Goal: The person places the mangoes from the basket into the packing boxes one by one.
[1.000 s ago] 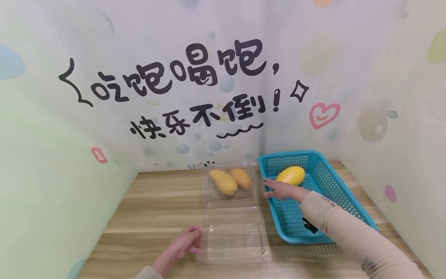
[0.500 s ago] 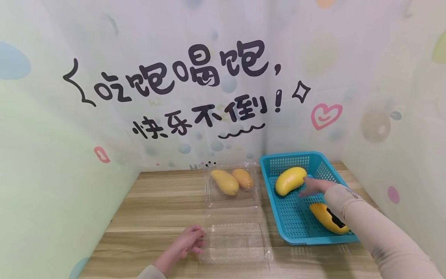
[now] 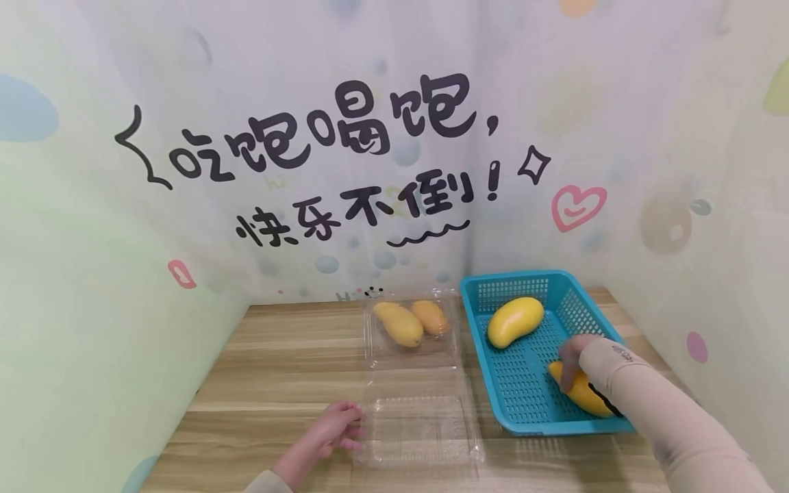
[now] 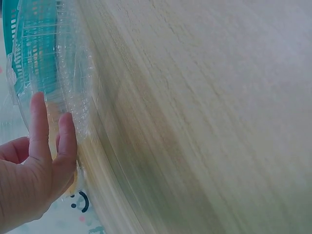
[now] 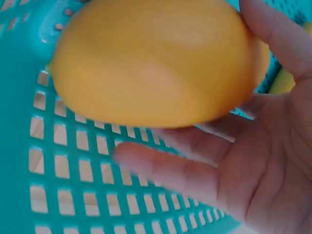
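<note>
In the head view, my right hand (image 3: 574, 359) is down in the blue basket (image 3: 493, 394) at an orange-yellow mango (image 3: 582, 395). In the right wrist view the thumb lies at one end of this mango (image 5: 156, 63), and the fingers reach along its other side, partly hidden behind it. My left hand (image 3: 335, 430) is at the left edge of an opened clear plastic clamshell box (image 3: 419, 428), its fingers (image 4: 40, 126) loosely extended against the rim. Two mangoes, one yellow (image 3: 399, 324) and one more orange (image 3: 431, 317), sit in the box's far half.
Another yellow mango (image 3: 515, 322) lies at the far end of the basket. Box and basket stand side by side on the wooden table (image 3: 277, 363). Printed fabric walls (image 3: 345, 41) enclose the back and both sides.
My right hand has moved from the basket's left rim, past the far mango, down to the near one. My left hand stays at the box edge.
</note>
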A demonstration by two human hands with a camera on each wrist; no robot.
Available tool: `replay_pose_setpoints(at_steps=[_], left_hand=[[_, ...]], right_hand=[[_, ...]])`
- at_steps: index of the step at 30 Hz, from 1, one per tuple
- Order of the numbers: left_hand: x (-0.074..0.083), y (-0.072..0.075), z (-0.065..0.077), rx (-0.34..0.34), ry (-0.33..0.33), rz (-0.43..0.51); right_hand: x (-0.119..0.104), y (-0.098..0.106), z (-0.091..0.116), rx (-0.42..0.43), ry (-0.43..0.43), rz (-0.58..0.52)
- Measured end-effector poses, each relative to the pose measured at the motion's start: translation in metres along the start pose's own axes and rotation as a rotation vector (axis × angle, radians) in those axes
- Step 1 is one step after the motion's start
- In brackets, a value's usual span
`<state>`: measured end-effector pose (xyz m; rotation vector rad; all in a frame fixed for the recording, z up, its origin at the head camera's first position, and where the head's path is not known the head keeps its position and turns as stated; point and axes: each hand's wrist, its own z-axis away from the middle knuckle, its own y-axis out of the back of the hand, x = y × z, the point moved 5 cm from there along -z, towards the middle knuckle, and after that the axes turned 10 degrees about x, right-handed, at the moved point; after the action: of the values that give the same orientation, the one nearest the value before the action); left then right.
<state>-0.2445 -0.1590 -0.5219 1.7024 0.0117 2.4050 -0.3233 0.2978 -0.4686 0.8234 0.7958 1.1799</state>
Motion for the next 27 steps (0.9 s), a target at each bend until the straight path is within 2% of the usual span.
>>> replay_pose_setpoints(at_steps=[6, 14, 24, 27], left_hand=[[0.0, 0.0, 0.0, -0.009, -0.002, 0.005], [-0.001, 0.001, 0.0, 0.005, -0.002, 0.01], [0.0, 0.001, 0.0, 0.0, -0.006, 0.003], [0.0, 0.001, 0.0, -0.003, -0.01, 0.002]], right_hand=[[-0.008, -0.002, 0.01, 0.05, -0.11, -0.084], [-0.01, -0.003, 0.01, 0.04, -0.054, -0.02], [-0.003, -0.005, 0.002, 0.019, -0.142, -0.049], [-0.002, -0.005, 0.003, 0.016, -0.134, -0.044]])
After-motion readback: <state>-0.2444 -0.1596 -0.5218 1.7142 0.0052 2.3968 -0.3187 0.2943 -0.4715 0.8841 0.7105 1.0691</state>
